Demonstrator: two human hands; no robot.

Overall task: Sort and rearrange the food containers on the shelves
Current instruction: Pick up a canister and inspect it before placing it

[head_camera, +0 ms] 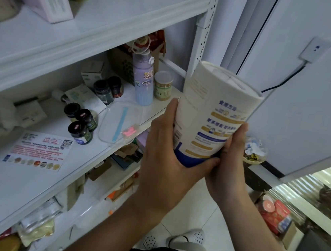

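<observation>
Both hands (170,146) (229,160) grip canister (214,110); its base hidden.

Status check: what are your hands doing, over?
Left hand, right hand: both grip white canister. Canister tilted, off the shelf. Purple bottle, dark jars crowd shelf.

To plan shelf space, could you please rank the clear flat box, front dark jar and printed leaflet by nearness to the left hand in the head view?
From the left hand, gripping the white canister:
1. Clear flat box, just left of it.
2. Front dark jar, further left.
3. Printed leaflet, farthest left.
</observation>
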